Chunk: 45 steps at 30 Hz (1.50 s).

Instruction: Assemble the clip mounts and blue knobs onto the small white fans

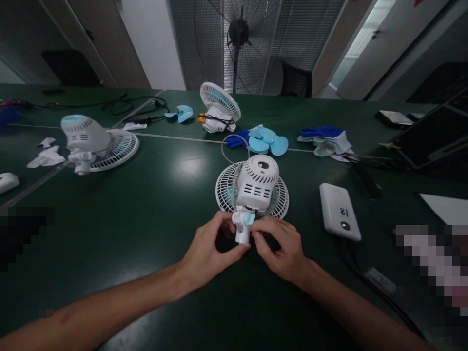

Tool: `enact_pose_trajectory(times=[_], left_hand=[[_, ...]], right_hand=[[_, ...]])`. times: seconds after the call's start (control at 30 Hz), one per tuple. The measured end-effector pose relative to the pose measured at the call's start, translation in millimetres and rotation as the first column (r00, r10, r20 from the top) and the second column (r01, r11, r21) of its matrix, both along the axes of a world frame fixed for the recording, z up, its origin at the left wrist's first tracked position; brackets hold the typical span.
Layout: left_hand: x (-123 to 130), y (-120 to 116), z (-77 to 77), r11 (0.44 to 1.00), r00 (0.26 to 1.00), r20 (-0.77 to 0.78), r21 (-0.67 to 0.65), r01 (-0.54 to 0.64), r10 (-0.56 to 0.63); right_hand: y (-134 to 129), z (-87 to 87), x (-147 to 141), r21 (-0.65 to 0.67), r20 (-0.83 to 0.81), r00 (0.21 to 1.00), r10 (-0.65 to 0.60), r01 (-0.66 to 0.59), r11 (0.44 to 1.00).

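A small white desk fan (258, 178) lies face down on the dark green table, its motor housing on top and its grille (224, 187) beneath. Its neck bracket (242, 234), with a light blue knob (249, 218), points toward me. My left hand (214, 246) is closed around the bracket from the left, thumb at its lower end. From the right, my right hand (280, 246) pinches at the bracket just below the knob; the fingertips partly hide the exact contact spot. A thin grey cable (224, 146) loops behind the housing.
Another fan (87, 139) lies at left, and a third (219, 107) stands tilted behind. Light blue fan blades (268, 140), blue-and-white gloves (325, 139) and a white power bank (339, 212) lie around. A dark screen (435, 131) stands at right. Black cables (124, 102) run along the back left.
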<state>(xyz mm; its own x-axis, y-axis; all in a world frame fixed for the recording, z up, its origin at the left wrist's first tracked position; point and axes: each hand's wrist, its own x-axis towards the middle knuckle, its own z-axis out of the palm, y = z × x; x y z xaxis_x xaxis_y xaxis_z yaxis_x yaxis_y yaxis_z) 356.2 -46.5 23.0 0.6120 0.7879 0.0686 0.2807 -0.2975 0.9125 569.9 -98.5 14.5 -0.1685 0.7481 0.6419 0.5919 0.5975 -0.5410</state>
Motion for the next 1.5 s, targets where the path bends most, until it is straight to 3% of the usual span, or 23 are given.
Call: enact_pose_trajectory(times=[0.2,0.9,1.17,1.5], left_hand=[[0.0,0.0,-0.1,1.0,1.0,0.01,0.008,0.001,-0.001],[0.2,-0.8,0.1,0.999,1.0,-0.016,0.04,-0.002,0.003],[0.4,-0.2,-0.7,0.999,1.0,-0.01,0.042,0.001,-0.001],[0.9,-0.6,-1.0,0.999,1.0,-0.022,0.04,-0.001,0.002]], right_hand=[[-0.5,-2.1,-0.4,0.01,0.02,1.0,-0.008,0.008,1.0],[-2.3,-2.5,1.4,-0.06,-0.015,0.965,-0.263,0.262,0.963],[-5.6,-1.0,-0.3,0.056,0.029,0.998,-0.048,0.046,0.997],[-5.5,-2.0,-0.8,0.02,0.042,0.991,-0.13,0.129,0.991]])
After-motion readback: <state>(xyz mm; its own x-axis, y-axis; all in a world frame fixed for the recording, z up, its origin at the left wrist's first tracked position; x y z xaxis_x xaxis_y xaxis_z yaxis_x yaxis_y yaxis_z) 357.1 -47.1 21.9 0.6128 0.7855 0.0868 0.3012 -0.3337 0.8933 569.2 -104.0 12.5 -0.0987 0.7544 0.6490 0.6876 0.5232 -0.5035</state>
